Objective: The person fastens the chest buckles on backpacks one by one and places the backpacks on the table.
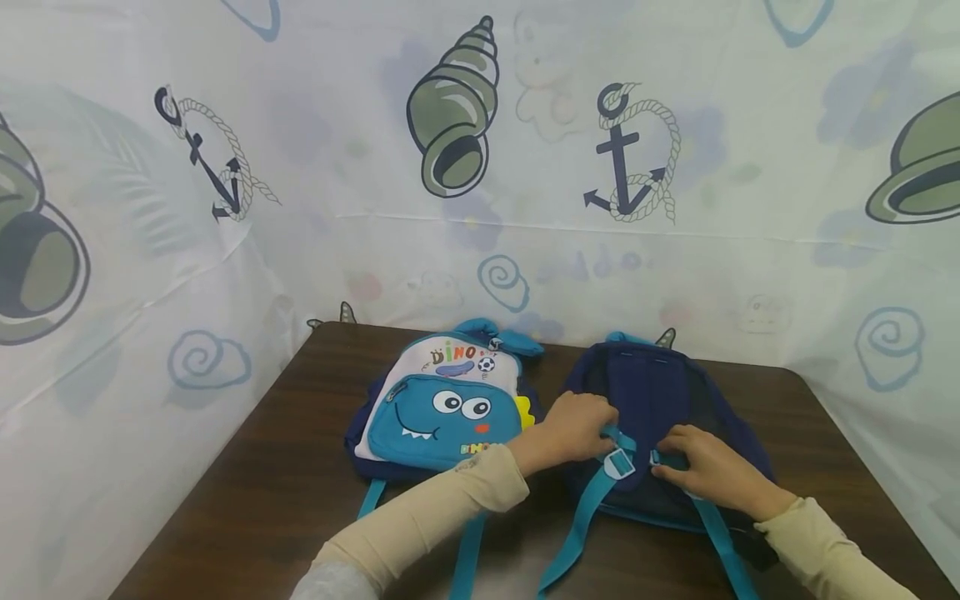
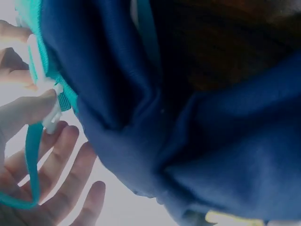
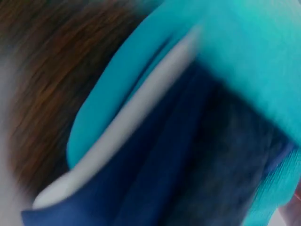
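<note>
A navy backpack [image 1: 648, 392] lies with its back panel up at the right of the table. My left hand [image 1: 573, 427] pinches a teal strap just above its white slider buckle [image 1: 619, 464]. In the left wrist view, the thumb [image 2: 33, 110] presses on a white plastic buckle [image 2: 52, 113], the other fingers spread out below. My right hand [image 1: 708, 468] pinches the second teal strap between thumb and fingers, beside the left one. Blurred teal fabric [image 3: 254, 61] and the navy bag [image 3: 155, 174] fill much of the right wrist view.
Left of the navy backpack lies another backpack [image 1: 446, 408] with a blue dinosaur face, front up, its teal straps [image 1: 468, 558] hanging toward the near edge. Both sit on a dark brown table [image 1: 247, 483]. A patterned white cloth [image 1: 337, 150] stands behind and at the sides.
</note>
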Demonstrator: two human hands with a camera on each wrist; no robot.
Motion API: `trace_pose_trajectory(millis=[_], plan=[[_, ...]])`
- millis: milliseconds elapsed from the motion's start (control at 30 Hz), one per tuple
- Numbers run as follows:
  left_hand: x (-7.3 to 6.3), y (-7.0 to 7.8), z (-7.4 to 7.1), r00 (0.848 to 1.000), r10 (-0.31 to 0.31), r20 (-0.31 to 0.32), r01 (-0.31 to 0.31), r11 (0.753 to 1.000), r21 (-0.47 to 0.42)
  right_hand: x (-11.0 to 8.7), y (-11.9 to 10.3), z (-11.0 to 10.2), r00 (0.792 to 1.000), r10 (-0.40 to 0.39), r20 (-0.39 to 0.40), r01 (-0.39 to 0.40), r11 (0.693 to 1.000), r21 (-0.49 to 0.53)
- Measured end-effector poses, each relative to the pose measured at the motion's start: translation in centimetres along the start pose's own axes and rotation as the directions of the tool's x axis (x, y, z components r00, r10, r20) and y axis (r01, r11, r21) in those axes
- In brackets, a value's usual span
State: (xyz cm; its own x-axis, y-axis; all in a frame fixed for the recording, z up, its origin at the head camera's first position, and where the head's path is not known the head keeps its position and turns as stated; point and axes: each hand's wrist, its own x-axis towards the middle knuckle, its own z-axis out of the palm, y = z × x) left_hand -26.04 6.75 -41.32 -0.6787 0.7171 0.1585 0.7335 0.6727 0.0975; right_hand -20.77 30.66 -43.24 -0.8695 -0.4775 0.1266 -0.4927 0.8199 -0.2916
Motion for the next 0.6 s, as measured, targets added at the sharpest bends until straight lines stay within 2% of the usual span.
trace_pose_trajectory(millis=[67, 133, 233, 300, 367, 433, 533, 600], plan=[[-0.1, 0.0, -0.1, 0.999, 0.029, -0.037, -0.029, 0.999, 0.019, 0.2, -0.1, 0.2, 0.999, -0.031, -0.012, 0.031, 1.000, -0.002], [-0.1, 0.1, -0.2, 0.996, 0.062, -0.063, -0.062, 0.998, -0.004, 0.3, -0.2, 0.4, 0.998, -0.055, -0.021, 0.055, 0.998, -0.004], [-0.1, 0.3, -0.2, 0.988, 0.107, -0.110, -0.119, 0.987, -0.104, 0.4, -0.2, 0.5, 0.997, -0.071, -0.026, 0.070, 0.997, -0.011], [0.0, 0.3, 0.0, 0.983, 0.122, -0.139, -0.150, 0.964, -0.218, 0.5, -0.1, 0.5, 0.997, -0.074, -0.029, 0.074, 0.997, -0.012], [0.1, 0.3, 0.4, 0.978, 0.128, -0.165, -0.179, 0.921, -0.347, 0.5, -0.1, 0.5, 0.997, -0.068, -0.032, 0.068, 0.998, -0.008], [0.3, 0.4, 0.7, 0.975, 0.120, -0.185, -0.194, 0.864, -0.464, 0.5, -0.1, 0.4, 0.998, -0.057, -0.038, 0.057, 0.998, 0.000], [0.6, 0.6, 1.0, 0.975, 0.076, -0.207, -0.189, 0.770, -0.609, 0.4, -0.2, -0.2, 0.998, -0.025, -0.053, 0.026, 1.000, 0.007], [0.7, 0.8, 1.0, 0.976, 0.024, -0.216, -0.168, 0.714, -0.679, 0.4, -0.3, -0.7, 0.998, -0.004, -0.059, 0.005, 1.000, 0.012]])
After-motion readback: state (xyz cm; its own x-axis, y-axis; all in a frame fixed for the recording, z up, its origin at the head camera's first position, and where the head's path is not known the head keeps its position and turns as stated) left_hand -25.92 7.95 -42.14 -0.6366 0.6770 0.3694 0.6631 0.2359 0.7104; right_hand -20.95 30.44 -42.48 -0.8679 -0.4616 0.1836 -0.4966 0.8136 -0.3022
